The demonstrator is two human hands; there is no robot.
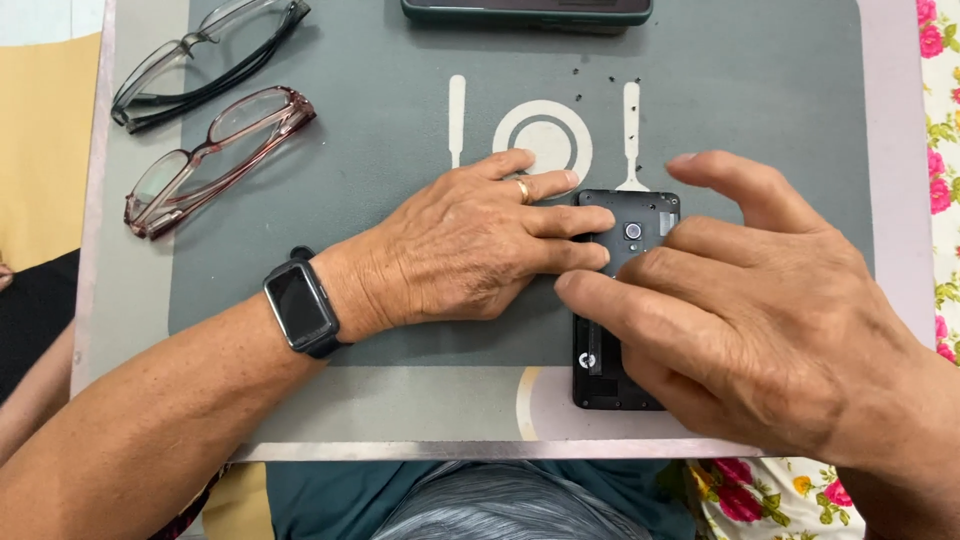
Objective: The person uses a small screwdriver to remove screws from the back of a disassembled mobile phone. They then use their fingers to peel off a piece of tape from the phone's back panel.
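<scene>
A black opened phone [634, 228] lies back-up on the grey mat [380, 150], its camera lens showing near the top. My left hand [470, 245], with a ring and a dark wristwatch [300, 303] on that arm, rests flat beside it, fingertips pressing the phone's upper left edge. My right hand [760, 320] lies over the phone's right and lower part, fingers spread across its body, thumb raised above the top right corner. Much of the phone is hidden under the right hand.
Two pairs of glasses lie at the upper left: a dark-framed pair [205, 55] and a reddish-framed pair [215, 155]. A dark green device [527, 12] sits at the mat's top edge. Several tiny black screws [595, 85] are scattered nearby. A flowered cloth [940, 120] borders the right.
</scene>
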